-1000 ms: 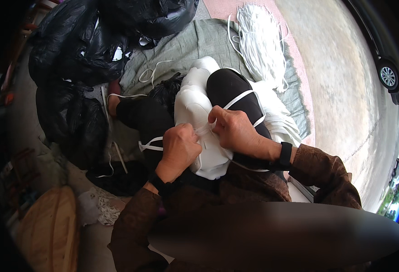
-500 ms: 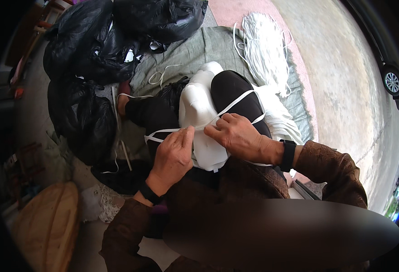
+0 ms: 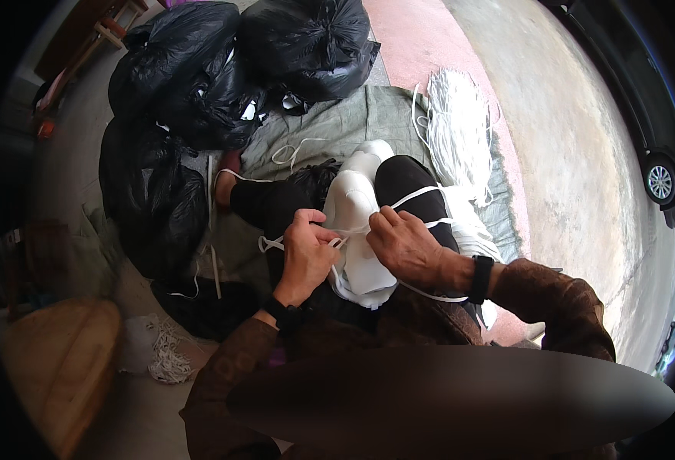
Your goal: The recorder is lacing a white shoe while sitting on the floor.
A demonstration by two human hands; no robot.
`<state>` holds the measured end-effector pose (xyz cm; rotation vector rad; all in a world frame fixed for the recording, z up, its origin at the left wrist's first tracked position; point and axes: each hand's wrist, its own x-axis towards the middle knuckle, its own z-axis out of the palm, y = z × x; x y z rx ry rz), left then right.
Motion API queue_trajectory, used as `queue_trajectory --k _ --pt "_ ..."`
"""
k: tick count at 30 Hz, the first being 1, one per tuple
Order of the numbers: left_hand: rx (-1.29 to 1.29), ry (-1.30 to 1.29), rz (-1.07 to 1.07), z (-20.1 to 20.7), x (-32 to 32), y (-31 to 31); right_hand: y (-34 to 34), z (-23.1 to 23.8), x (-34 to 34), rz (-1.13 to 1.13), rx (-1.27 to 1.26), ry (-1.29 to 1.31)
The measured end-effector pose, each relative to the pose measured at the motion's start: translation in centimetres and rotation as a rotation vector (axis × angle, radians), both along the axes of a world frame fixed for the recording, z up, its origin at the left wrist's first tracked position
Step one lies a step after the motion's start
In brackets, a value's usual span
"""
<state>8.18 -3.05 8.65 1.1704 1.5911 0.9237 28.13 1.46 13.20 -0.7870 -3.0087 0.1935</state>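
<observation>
A white, smooth, shoe-like piece lies in my lap, with more rounded white pieces in a row beyond it, between my knees. A flat white lace runs across the near piece, from one hand to the other. My left hand is closed on the lace at the piece's left edge, where a small loop shows beside the fingers. On the other side, my right hand pinches the lace, its fingertips close to the white surface. Part of the lace drapes over my right knee. The exact fingertip contact is hidden.
Full black plastic bags are piled at the far left. A large bundle of white laces lies on a grey-green cloth at the far right. A wooden board stands near left. Beyond the pavement is a dark car.
My hands have drawn slightly apart, and a small lace loop now shows at my left fingers. The whole scene has shifted down and to the right in the view.
</observation>
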Motion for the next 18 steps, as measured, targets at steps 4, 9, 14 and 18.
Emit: queue_trajectory --k 4,9,14,18 --pt "-0.16 -0.09 0.035 0.3 -0.6 0.0 -2.4 -0.7 -1.4 -0.114 -0.282 0.381" --pt "-0.209 -0.216 0.072 0.0 -1.8 -0.3 -2.7 -7.7 -2.5 -0.256 -0.25 0.32" --pt "-0.217 -0.159 0.096 0.6 -1.2 -0.3 -2.3 -6.5 -4.6 -0.169 -0.01 0.303" --pt "0.315 0.41 -0.088 3.6 0.1 -1.7 -1.7 1.7 -2.0 -0.264 -0.411 0.416"
